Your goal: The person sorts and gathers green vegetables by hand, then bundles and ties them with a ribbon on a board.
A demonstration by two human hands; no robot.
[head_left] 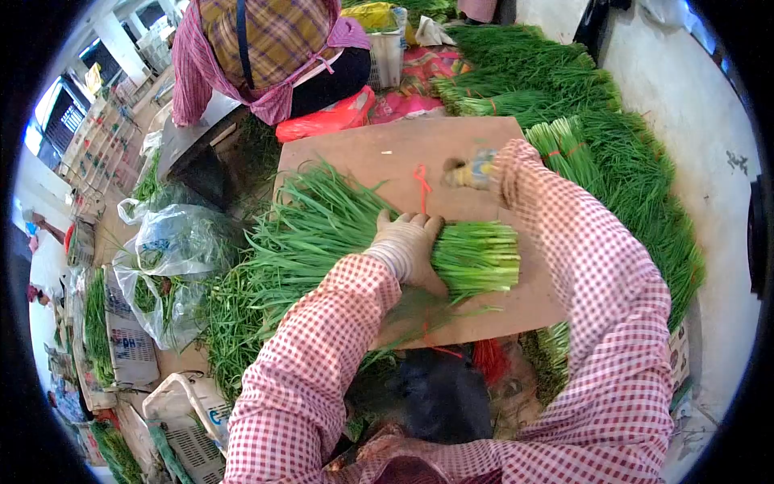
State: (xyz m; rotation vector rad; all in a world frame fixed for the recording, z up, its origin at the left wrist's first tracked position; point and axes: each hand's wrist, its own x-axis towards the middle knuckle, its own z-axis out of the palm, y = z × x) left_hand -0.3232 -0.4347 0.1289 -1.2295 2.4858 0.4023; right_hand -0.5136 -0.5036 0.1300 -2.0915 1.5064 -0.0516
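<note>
A thick bunch of garlic chives (480,252) lies across a brown board (343,149), cut pale ends to the right and green leaves fanned out to the left. My left hand (409,248), in a pale glove, presses down on the bunch with fingers and thumb spread round it. A red tie (421,179) shows above the bunch, and a red strand also shows below it at the board's near edge. My right hand (470,171), in a yellowish and blue glove, is over the far right of the board, smeared by motion; whether it holds anything is unclear.
Tied chive bunches (564,149) lie in a long pile along the right wall. A person in a plaid top (270,48) bends at the far left. At left are a plastic bag (173,258) and a white crate (189,411). Red strings (489,360) hang below the board.
</note>
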